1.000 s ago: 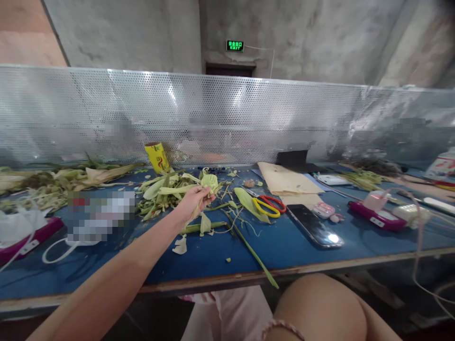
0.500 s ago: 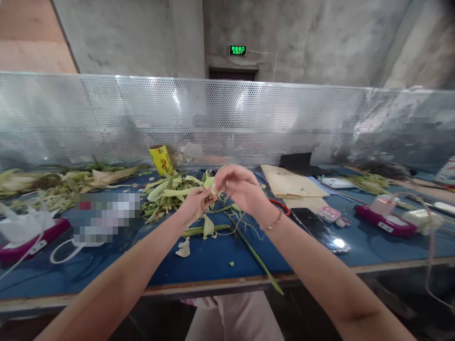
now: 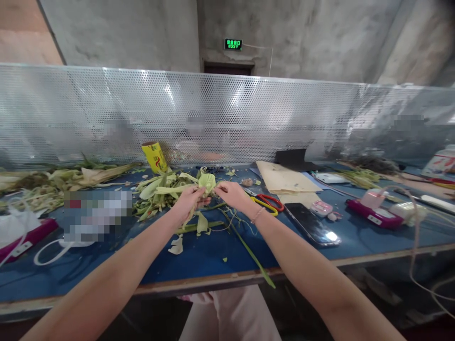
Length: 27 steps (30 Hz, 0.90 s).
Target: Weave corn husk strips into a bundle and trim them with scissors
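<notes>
My left hand (image 3: 189, 201) is closed around a bundle of pale green corn husk (image 3: 206, 182) above the middle of the table. My right hand (image 3: 232, 195) meets it from the other side, thumb and fingers pinched at the bundle's right edge; the fingertips partly hide what they grip. A pile of loose husk strips (image 3: 156, 193) lies just left of the hands. Below them are a torn husk piece (image 3: 176, 245) and a long green stalk (image 3: 254, 258) reaching over the front edge. Scissors (image 3: 273, 202) with red and yellow handles lie right of my right hand.
A yellow tube (image 3: 154, 157) stands behind the pile. Brown paper (image 3: 284, 177), a phone (image 3: 313, 225), a small pink case (image 3: 322, 208) and a purple power strip (image 3: 373, 214) lie to the right. Another husk heap (image 3: 88, 177) is at left. A perforated metal screen (image 3: 220, 113) borders the back.
My right hand has come down from its raised, curled position above the husk to pinch at its right edge. The scissors are now uncovered. My left hand keeps its hold.
</notes>
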### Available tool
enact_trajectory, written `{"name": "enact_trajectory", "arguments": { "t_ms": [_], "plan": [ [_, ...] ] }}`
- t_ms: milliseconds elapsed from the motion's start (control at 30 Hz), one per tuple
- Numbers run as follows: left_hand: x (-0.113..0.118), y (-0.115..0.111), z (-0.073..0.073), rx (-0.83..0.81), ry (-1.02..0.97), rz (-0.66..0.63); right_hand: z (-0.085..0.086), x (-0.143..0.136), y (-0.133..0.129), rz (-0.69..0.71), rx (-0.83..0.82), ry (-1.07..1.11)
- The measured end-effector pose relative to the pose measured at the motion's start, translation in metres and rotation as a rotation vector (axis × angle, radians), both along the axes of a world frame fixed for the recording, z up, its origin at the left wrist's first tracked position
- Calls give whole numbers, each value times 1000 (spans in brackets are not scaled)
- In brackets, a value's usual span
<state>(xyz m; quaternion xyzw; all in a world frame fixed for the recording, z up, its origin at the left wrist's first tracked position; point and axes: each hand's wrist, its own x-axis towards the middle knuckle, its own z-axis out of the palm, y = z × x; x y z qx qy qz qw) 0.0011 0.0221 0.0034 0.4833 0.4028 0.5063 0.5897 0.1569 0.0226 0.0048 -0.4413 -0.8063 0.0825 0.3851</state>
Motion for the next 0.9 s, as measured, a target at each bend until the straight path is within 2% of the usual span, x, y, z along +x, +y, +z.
{"name": "enact_trajectory", "arguments": {
  "t_ms": [100, 167, 300, 400, 533, 667, 900],
  "plan": [
    [-1, 4, -4, 74, 88, 60, 1, 6, 3, -86, 91, 69],
    [0, 4, -5, 135, 122, 96, 0, 9, 4, -82, 189, 96],
    [3, -2, -1, 160, 97, 101, 0, 8, 2, 43, 323, 95],
    [7, -7, -1, 160, 70, 84, 2, 5, -2, 130, 340, 82],
    [13, -12, -6, 149, 113, 13, 2, 3, -4, 216, 215, 114],
    [17, -14, -7, 135, 93, -77, 0, 1, -4, 204, 106, 188],
    [20, -14, -6, 115, 21, -171, -3, -6, -5, 273, -227, 408]
  ]
}}
